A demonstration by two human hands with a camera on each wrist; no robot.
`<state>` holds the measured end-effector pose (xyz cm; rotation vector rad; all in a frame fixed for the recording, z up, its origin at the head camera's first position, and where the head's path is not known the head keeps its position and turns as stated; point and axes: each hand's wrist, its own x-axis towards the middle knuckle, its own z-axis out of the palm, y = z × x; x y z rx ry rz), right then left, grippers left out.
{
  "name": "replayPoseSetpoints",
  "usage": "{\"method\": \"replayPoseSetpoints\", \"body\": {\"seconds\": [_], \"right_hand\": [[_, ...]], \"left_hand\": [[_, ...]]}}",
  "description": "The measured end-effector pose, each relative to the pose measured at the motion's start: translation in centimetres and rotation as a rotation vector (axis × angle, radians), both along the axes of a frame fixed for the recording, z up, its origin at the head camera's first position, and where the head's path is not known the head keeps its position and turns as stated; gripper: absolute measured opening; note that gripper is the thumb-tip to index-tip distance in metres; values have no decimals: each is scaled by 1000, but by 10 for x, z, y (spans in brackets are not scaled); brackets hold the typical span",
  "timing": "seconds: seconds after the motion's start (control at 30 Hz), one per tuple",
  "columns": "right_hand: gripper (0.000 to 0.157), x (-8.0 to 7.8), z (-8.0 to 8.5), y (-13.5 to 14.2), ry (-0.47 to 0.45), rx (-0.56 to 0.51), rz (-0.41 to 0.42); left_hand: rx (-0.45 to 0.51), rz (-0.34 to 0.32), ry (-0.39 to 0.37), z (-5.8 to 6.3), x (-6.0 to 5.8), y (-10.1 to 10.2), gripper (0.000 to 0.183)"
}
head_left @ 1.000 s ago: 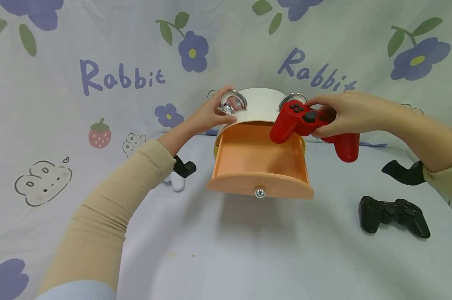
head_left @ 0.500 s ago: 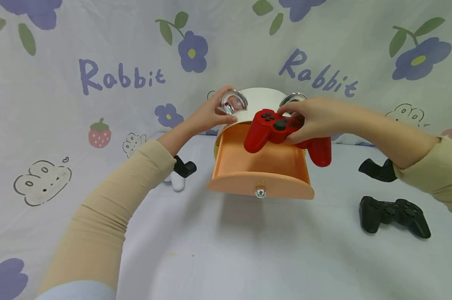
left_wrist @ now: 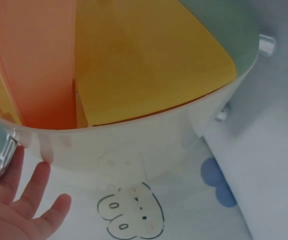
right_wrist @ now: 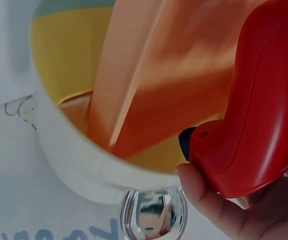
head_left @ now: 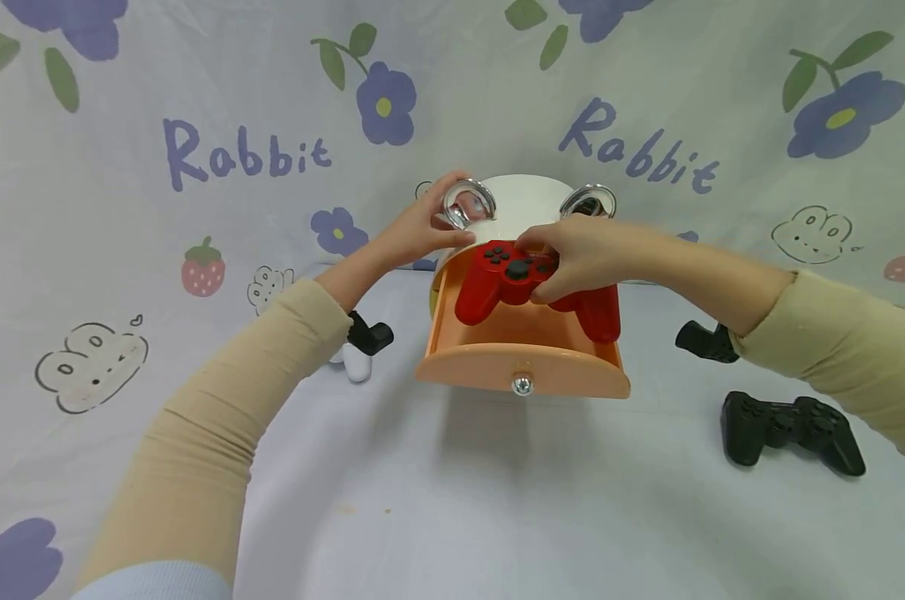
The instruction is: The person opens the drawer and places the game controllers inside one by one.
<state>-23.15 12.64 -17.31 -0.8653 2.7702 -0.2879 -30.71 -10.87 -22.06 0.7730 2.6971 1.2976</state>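
My right hand pinches a red game controller by its middle, thumb on the near side. The controller hangs tilted over a pulled-out orange drawer with a round chrome knob. In the right wrist view one red grip fills the right side, overlapping the drawer. The drawer belongs to a rounded white cabinet topped by two chrome rings. My left hand rests on the cabinet's left side by one chrome ring; its fingers lie spread against the white shell in the left wrist view.
A black game controller lies on the white cloth at the right. Part of a white object shows beyond my left forearm. Other yellow drawer fronts sit beside the orange one. A printed cloth hangs behind the cabinet.
My right hand has carried the red controller left and down, from the drawer's right side to over its opening. The left hand and drawer have stayed put.
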Motion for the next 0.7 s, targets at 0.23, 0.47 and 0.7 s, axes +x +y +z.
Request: {"method": "replayPoseSetpoints", "body": {"seconds": [0.23, 0.47, 0.7], "right_hand": [[60, -1, -9, -13, -36, 19, 6], [63, -3, -19, -19, -41, 32, 5], [62, -5, -26, -20, -46, 22, -1]], "left_hand": [[31, -24, -14, -1, 1, -2, 78], [25, -25, -7, -1, 2, -4, 78], [21, -30, 7, -1, 3, -5, 77]]}}
